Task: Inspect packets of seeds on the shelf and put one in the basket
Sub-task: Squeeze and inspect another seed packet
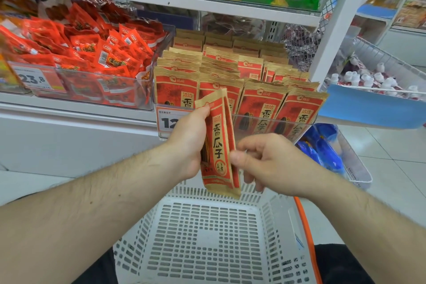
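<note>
Risk, largest item first. The white basket sits below my hands and holds nothing visible. The packet hangs over its far rim, not its centre, so in my judgement a release from here could strike the rim and fall to the floor.

The clear shelf bin holds the stock of seed packets. Four packets form the front row; the rows behind overlap and I cannot count them. Pushing a packet back at an angle could tip the front row forward.

My left hand grips one seed packet along its left edge, thumb near the top corner. The packet stands nearly upright between shelf and basket. The grip covers one edge only, so the packet could swing or slip.

My right hand pinches the packet's right edge low down with thumb and curled fingers. A second edge shows behind the packet; I cannot tell whether it is a fold or another packet. If two, both could drop in.

Count: one basket, one packet in hand, two hands.
</note>
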{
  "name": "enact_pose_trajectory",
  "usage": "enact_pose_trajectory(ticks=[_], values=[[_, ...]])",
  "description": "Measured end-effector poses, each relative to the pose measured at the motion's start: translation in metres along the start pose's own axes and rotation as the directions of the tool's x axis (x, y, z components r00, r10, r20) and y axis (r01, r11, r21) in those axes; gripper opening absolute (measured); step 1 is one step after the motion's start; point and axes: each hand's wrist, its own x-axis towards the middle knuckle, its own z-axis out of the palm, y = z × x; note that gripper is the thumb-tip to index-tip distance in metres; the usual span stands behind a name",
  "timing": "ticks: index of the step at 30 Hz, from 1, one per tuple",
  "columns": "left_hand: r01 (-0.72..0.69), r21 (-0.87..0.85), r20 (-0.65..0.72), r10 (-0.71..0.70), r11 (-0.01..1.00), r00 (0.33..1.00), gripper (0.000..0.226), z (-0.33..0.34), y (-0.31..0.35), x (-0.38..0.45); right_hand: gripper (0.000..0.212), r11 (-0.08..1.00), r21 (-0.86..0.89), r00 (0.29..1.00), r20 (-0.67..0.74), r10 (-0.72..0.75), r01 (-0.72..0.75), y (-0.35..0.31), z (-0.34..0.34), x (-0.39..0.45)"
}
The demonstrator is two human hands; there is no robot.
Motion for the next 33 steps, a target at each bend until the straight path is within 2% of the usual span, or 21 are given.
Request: enact_pose_trajectory(ticks=[4,8,11,15,19,24,33], values=[[-0.01,0.122,0.111,-0.003,0.993,0.994,0.049,0.003,-0.006,-0.001,0.026,0.991,0.136,0.98,-0.197,0.008,0.019,0.002,-0.005,0.004],[-0.034,0.2,0.179,-0.002,0.979,0.984,0.049,0.006,-0.01,-0.003,0.025,0.978,0.204,0.971,-0.238,0.015,0.035,0.004,-0.002,0.005],[-0.047,0.247,0.217,-0.008,0.968,0.976,0.05,0.004,-0.011,-0.002,0.028,0.983,0.181,0.961,-0.274,0.042,0.009,0.002,0.002,0.006],[-0.09,0.267,0.333,-0.004,0.959,0.943,0.051,0.004,-0.013,-0.003,0.028,0.978,0.206,0.959,-0.265,0.097,-0.041,0.0,0.002,0.008],[-0.142,0.262,0.419,0.02,0.954,0.908,0.055,0.007,-0.016,-0.005,0.032,0.963,0.27,0.967,-0.237,0.089,-0.023,-0.004,0.005,0.008],[-0.071,0.121,0.511,-0.001,0.99,0.859,0.06,0.006,-0.01,-0.009,0.03,0.927,0.374,0.972,-0.222,0.08,0.009,-0.006,0.007,0.009],[-0.036,0.084,0.527,-0.013,0.996,0.85,0.054,0.007,-0.01,-0.008,0.03,0.915,0.402,0.972,-0.225,0.073,0.024,-0.006,0.007,0.007]])
